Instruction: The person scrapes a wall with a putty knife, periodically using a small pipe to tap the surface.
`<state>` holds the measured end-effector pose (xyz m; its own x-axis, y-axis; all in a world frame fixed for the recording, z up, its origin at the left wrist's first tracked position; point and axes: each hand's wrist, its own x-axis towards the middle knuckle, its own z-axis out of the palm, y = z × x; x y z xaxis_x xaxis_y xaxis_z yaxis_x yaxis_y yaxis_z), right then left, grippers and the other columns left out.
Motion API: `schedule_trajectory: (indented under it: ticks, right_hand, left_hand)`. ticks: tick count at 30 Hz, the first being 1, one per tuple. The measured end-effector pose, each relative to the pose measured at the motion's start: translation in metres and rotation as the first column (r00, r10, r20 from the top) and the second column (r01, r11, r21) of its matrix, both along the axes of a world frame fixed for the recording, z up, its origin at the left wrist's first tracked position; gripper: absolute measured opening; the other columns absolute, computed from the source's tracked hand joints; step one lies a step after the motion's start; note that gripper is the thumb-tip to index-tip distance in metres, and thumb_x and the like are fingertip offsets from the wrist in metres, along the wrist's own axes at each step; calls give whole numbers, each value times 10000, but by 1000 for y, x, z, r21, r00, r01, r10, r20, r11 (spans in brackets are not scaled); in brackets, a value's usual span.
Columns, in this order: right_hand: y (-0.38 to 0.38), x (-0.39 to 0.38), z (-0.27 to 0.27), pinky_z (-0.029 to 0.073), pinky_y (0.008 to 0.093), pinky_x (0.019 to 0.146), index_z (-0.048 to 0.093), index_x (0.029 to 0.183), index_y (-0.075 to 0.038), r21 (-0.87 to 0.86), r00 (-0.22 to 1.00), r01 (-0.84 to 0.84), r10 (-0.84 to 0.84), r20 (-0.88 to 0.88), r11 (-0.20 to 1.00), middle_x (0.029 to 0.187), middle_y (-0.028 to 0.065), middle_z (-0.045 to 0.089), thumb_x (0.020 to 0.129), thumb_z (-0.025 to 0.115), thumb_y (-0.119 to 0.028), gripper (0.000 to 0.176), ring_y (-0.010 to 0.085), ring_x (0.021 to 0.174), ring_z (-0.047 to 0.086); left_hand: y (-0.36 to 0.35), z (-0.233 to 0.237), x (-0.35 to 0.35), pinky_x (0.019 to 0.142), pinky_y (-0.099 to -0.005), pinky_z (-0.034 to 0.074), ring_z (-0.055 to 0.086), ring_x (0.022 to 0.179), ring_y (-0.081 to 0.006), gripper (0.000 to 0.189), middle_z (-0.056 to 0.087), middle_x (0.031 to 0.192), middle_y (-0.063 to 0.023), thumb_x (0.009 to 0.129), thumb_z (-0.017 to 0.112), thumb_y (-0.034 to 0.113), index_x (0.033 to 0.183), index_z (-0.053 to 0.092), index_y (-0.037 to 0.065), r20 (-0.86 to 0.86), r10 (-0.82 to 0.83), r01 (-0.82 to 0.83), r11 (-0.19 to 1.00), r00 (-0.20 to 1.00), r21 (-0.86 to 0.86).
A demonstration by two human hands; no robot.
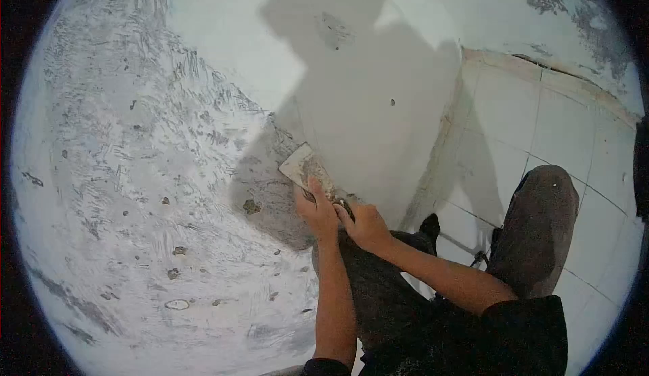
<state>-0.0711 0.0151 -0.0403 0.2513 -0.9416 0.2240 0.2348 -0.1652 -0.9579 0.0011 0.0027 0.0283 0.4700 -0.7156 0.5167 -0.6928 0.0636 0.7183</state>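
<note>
Two bare hands closed on one grey flat-bladed metal scraper (305,168): left hand (316,208) wrapped forward on the neck, right hand (365,226) curled round the dark handle (345,207) just behind, the two touching. Blade up and to the left of both hands, long axis slanting from lower right to upper left, broad face laid against the pale plaster wall (378,119). Left hand the nearer to the blade. Left of the hands, rough chalky scratched plaster (135,173), flecked with dark chips. Above and to the right, smoother white skim under shadow. Farther right of the right hand, glossy white tiles (514,119) with thin joints. Below and right of the hands, bent knees in dark cloth (541,227).
</note>
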Motion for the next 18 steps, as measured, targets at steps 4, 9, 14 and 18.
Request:
schedule_trajectory:
  ticks: [4, 9, 14, 18]
  right_hand:
    - [3, 3, -1, 447, 475, 590, 592, 849, 59, -21, 993, -37, 35, -115, 999, 685, 264, 579, 950, 509, -312, 394, 423, 618, 578]
    - [0, 7, -8, 465, 492, 590, 607, 839, 43, -42, 990, -26, 19, -141, 999, 680, 256, 593, 943, 520, -342, 408, 425, 627, 591]
    - [-9, -5, 8, 435, 425, 565, 610, 846, 81, -17, 994, -25, 23, -103, 1000, 652, 248, 582, 949, 522, -305, 409, 362, 535, 536]
    - [-30, -9, 10, 440, 418, 576, 645, 876, 42, -39, 989, -38, 32, -143, 999, 680, 234, 600, 950, 518, -310, 382, 342, 556, 559]
  left_hand:
    - [6, -1, 8, 754, -349, 469, 586, 845, -234, 457, 610, 979, -159, 986, 481, 351, 1153, 516, -73, 26, 47, -49, 998, 999, 47]
    - [5, -5, 14, 781, -354, 471, 589, 891, -237, 459, 610, 1016, -157, 988, 479, 341, 1182, 503, -74, -22, 74, -71, 992, 997, 103]
    - [-3, 7, 3, 847, -339, 442, 569, 977, -236, 419, 597, 1072, -169, 995, 469, 298, 1185, 499, -75, -41, 9, -5, 996, 999, 86]
    - [-20, 14, 5, 738, -300, 450, 571, 840, -177, 403, 605, 992, -130, 994, 471, 287, 1180, 502, -69, -107, -36, 42, 998, 994, 50]
